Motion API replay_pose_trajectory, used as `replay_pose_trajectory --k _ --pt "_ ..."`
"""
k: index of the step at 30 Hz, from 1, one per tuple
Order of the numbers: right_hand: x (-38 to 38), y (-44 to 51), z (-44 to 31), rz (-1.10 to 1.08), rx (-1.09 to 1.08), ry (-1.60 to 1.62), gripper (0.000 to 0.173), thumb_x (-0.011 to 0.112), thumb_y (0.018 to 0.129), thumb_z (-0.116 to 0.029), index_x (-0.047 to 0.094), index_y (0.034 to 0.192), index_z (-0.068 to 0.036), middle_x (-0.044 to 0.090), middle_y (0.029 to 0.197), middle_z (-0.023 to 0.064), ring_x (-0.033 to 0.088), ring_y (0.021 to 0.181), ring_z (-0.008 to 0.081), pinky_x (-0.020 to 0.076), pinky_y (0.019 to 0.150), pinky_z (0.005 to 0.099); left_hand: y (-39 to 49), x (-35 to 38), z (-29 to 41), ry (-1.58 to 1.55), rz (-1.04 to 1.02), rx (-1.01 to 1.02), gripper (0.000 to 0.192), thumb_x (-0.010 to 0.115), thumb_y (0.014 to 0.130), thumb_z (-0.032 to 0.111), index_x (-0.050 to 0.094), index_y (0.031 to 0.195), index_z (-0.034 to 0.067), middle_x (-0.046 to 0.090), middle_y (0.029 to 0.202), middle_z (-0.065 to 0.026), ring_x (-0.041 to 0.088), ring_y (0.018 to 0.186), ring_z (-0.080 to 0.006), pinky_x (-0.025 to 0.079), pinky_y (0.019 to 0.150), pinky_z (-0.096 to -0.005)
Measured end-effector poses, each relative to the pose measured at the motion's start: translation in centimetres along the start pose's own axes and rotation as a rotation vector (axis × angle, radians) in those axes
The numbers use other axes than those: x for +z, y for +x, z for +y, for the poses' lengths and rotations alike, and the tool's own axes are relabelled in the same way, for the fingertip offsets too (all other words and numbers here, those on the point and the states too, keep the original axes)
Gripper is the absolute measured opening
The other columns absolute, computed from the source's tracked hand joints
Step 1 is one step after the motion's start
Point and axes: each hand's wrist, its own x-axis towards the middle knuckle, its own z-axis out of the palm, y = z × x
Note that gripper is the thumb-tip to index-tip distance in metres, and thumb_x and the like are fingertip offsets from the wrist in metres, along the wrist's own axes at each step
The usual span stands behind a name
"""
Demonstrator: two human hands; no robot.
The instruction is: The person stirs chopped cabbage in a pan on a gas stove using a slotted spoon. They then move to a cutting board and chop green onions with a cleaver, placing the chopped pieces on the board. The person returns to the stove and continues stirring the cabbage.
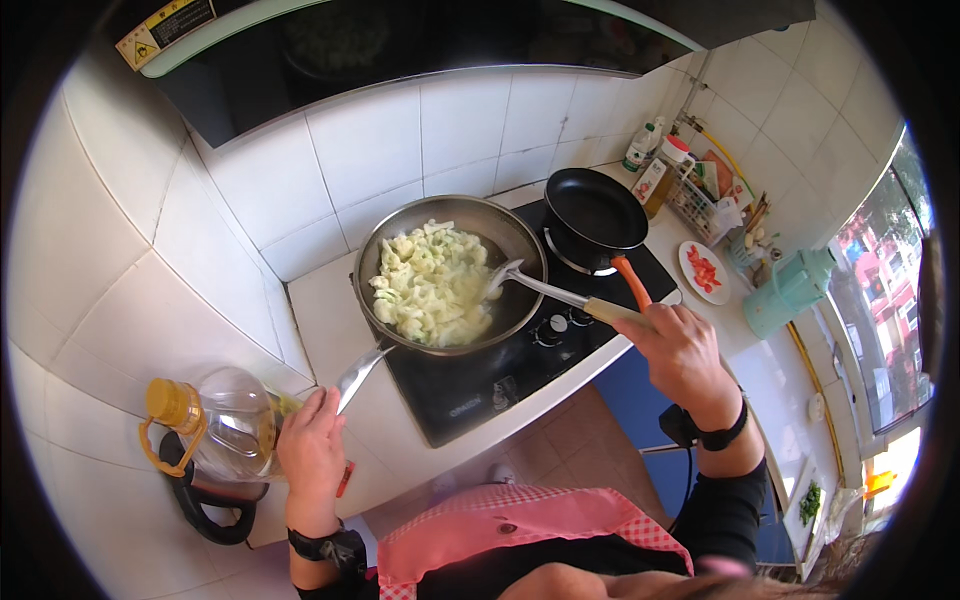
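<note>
My right hand (pixel 679 352) grips the pale handle of a metal spatula (pixel 551 288). The spatula's blade lies inside a large steel wok (pixel 521 247), at the right side of a heap of cauliflower florets (pixel 431 285). Some liquid shows in the wok around the florets. At the lower left, my left hand (pixel 315 439) is closed around the end of the wok's metal handle (pixel 361 375). The wok stands on the left part of a black gas hob (pixel 450 409).
A black frying pan (pixel 596 206) with an orange handle sits on the right burner. A large oil bottle (pixel 232 424) stands left of my left hand. Further right are a plate of chopped red pieces (pixel 703 274), a teal thermos (pixel 787 292) and condiment bottles (pixel 656 176). A range hood (pixel 420 45) hangs above.
</note>
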Motion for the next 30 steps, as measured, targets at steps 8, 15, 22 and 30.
replay_pose_trajectory --k 8,15,22,30 --pt "-1.2 -1.4 -0.2 0.164 0.163 0.341 0.04 0.068 0.072 0.002 0.076 0.107 -0.015 0.063 0.079 0.0066 0.063 0.067 0.0266 0.0515 0.06 0.0373 0.0 0.1 -0.1 -0.01 0.004 0.006 0.04 0.075 0.08 0.008 0.072 0.119 0.009 0.07 0.119 -0.0093 0.065 0.09 -0.0345 0.054 0.08 -0.0419" --pt "1.8 -1.1 -2.1 0.129 0.135 0.394 0.042 0.07 0.072 0.005 0.073 0.111 -0.011 0.064 0.079 0.0065 0.062 0.066 0.0276 0.0507 0.058 0.0373 0.0 0.1 -0.1 -0.011 0.014 0.023 0.04 0.075 0.08 0.008 0.072 0.119 0.009 0.07 0.118 -0.0098 0.065 0.089 -0.0347 0.054 0.08 -0.0417" --pt "5.0 -5.5 -2.5 0.321 0.458 0.688 0.038 0.068 0.084 0.01 0.071 0.119 -0.004 0.064 0.081 0.0097 0.061 0.065 0.0215 0.0489 0.062 0.029 -0.2 -0.3 1.3 0.106 0.05 0.036 0.039 0.072 0.083 0.009 0.071 0.122 0.007 0.067 0.126 -0.0145 0.062 0.112 -0.0379 0.049 0.097 -0.0451" --pt "11.2 -10.9 -5.2 0.34 0.888 1.342 0.038 0.063 0.097 -0.001 0.062 0.135 -0.002 0.064 0.09 -0.0027 0.053 0.07 0.0038 0.0453 0.064 0.0179 -2.5 1.2 5.0 -0.169 0.228 0.157 0.035 0.073 0.08 0.003 0.071 0.116 0.001 0.065 0.127 -0.0189 0.063 0.11 -0.0381 0.05 0.096 -0.046"
